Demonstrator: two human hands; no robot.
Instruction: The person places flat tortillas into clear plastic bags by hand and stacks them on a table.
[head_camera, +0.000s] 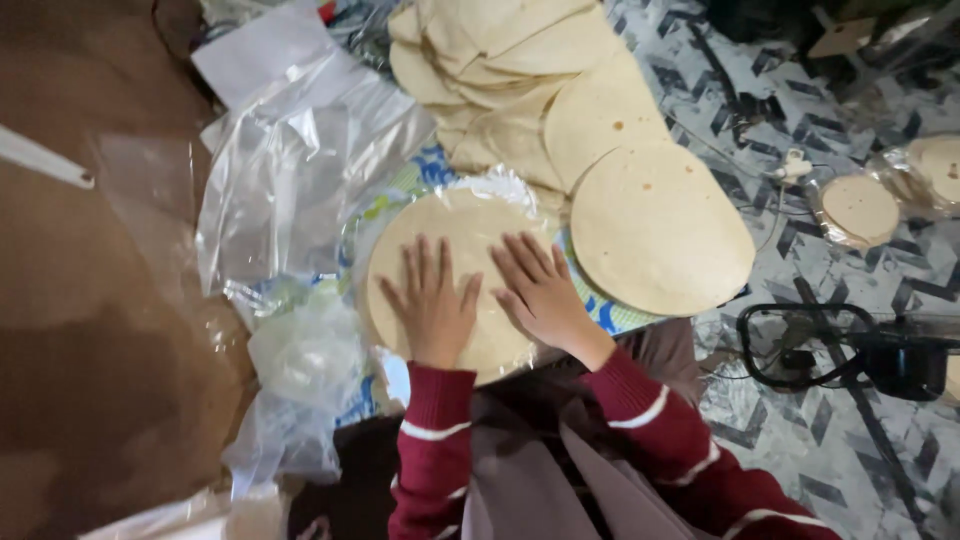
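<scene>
Both the left hand (432, 300) and the right hand (540, 290) lie flat, fingers spread, pressing the round pale flatbread stack wrapped in clear plastic (450, 225); being round, it shows no long axis. Loose pale flatbreads (655, 230) fan out beyond the right hand. Crumpled clear plastic bags (290, 170) lie beside the left hand, on a grey patterned mat (800, 440).

Brown floor (90, 300), grey patterned mat (820, 450), dim light.

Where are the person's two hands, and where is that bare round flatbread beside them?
left hand (432, 300), head view, back of the hand.
right hand (540, 290), head view, back of the hand.
bare flatbread (660, 230), head view, middle of its top face.
</scene>
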